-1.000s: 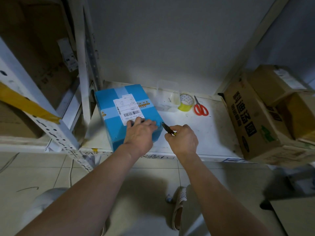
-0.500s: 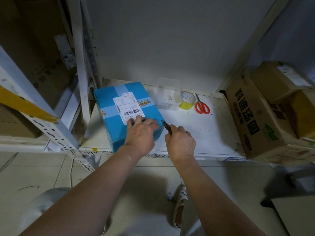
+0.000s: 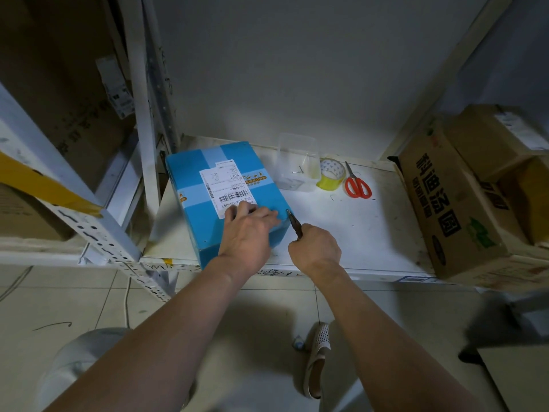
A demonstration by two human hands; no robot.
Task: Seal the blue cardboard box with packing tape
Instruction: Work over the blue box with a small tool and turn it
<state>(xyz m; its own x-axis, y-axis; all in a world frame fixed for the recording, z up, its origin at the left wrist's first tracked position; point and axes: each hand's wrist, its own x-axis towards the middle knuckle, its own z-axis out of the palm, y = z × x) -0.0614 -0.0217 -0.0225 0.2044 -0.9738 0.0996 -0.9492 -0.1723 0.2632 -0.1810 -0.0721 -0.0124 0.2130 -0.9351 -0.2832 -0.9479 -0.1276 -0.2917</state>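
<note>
Tape roll [image 3: 332, 174] lies beyond box [image 3: 228, 197], right of it; I see right hand [image 3: 316, 248] nearer, clenched on tool [image 3: 294, 224]; left hand [image 3: 248, 230] flat, pressing box.

Left hand [image 3: 248, 230] lies flat, fingers spread; right hand [image 3: 316, 248] is fisted, both forearms extended.

dark tool [image 3: 294, 226] mostly hidden in right hand [image 3: 316, 248], label print [image 3: 224, 188] illegible

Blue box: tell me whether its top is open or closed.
Closed. The blue box has a flat top, light tape strips crossing it, a shipping label over them, and the left hand resting on it.
</note>
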